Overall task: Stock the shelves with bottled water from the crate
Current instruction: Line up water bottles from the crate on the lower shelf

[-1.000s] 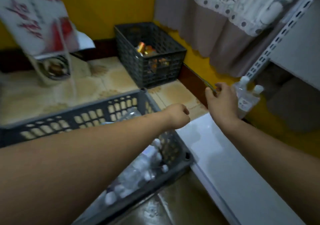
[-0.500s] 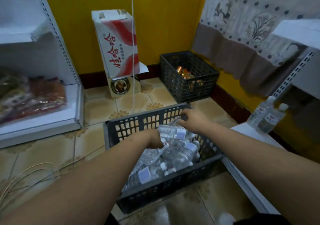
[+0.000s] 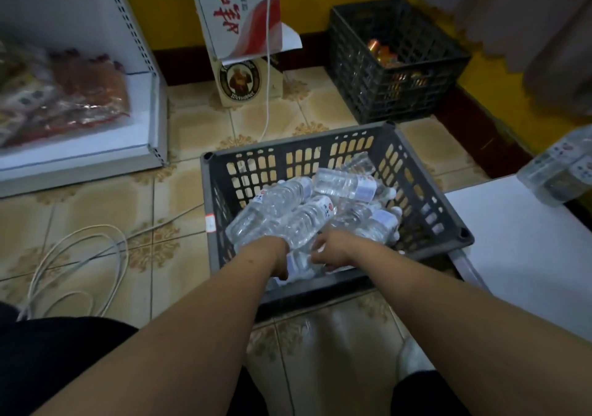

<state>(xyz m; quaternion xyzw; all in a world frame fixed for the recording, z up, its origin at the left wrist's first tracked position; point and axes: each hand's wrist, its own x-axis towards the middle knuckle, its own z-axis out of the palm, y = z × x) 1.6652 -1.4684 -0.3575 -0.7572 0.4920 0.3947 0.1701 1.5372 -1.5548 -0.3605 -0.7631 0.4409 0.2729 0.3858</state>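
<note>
- Bottled water lies heaped in the grey crate, frame centre.
- Left hand curls down among the bottles; grip unclear.
- Right hand curls onto a bottle; better seize each by its body.
- Shelf at right: stand them beside the bottles there.

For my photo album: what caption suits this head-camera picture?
Both hands, left and right, reach into the crate of water bottles.
</note>
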